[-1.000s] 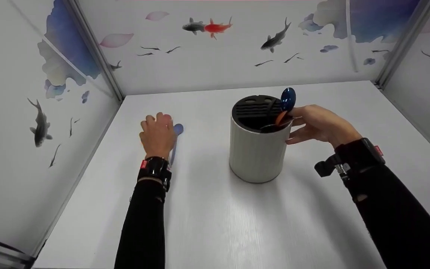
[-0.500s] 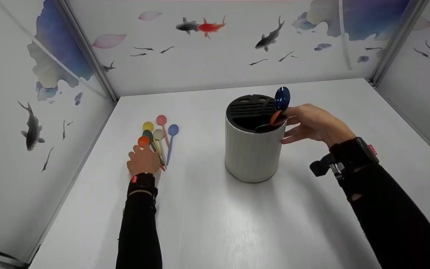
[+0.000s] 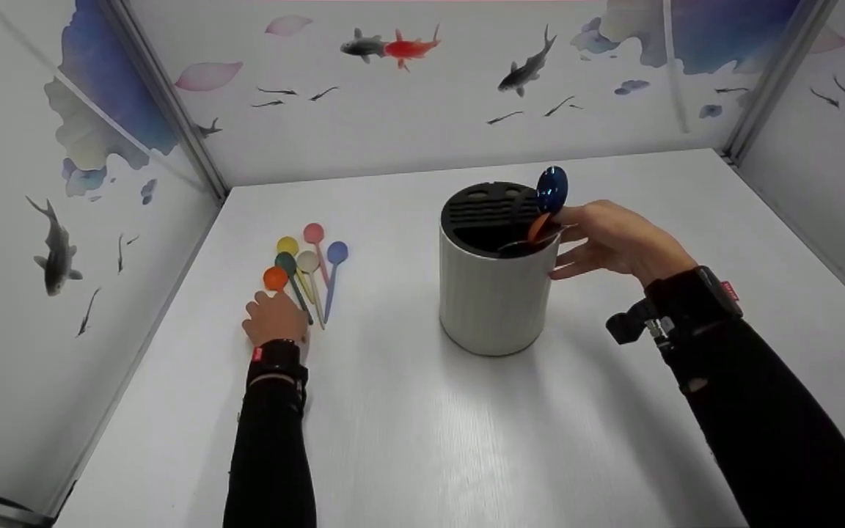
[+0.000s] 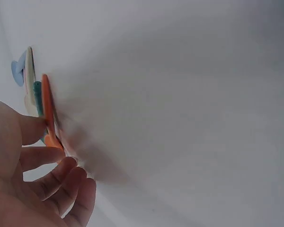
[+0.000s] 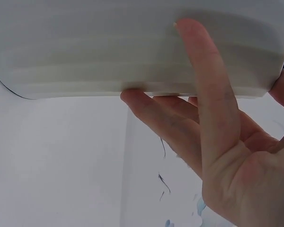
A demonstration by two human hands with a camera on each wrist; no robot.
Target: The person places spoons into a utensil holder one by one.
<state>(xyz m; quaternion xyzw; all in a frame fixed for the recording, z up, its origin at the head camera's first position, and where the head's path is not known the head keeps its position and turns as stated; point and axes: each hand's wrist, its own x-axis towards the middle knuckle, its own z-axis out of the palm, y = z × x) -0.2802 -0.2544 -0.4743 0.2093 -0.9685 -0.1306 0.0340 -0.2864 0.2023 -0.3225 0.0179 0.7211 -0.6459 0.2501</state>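
Orange spoon (image 3: 275, 278) at the near left of a loose group of spoons on the bench (image 3: 408, 440); my left grip (image 3: 276, 320) is upon it. Head view: its round end shows just beyond my fingers, pointing away from me, handle hidden under the hand. Left wrist view: the handle passes the tip of my thumb, its free end projecting on the thumb side, with thumb and forefinger closed lightly about it near the round end. Long axis low, close to the bench, roughly alongside the green spoon (image 3: 286, 263), the next one over. The beige spoon (image 3: 308, 262) and blue spoon (image 3: 337, 252) lie farther right. The canister (image 3: 492, 301) stands upright to my right, well apart from the group; a dark blue utensil (image 3: 552, 189) rises from its right side. My right grip (image 3: 617, 238) is there, fingers against the outer wall; cannot tell whether the upper fingers pinch the rim or merely rest. Judgement: the left is plainly the nearer hand for the orange spoon, and the relation that counts is flat handle against upright canister, a sideways reach plus a change of axis.
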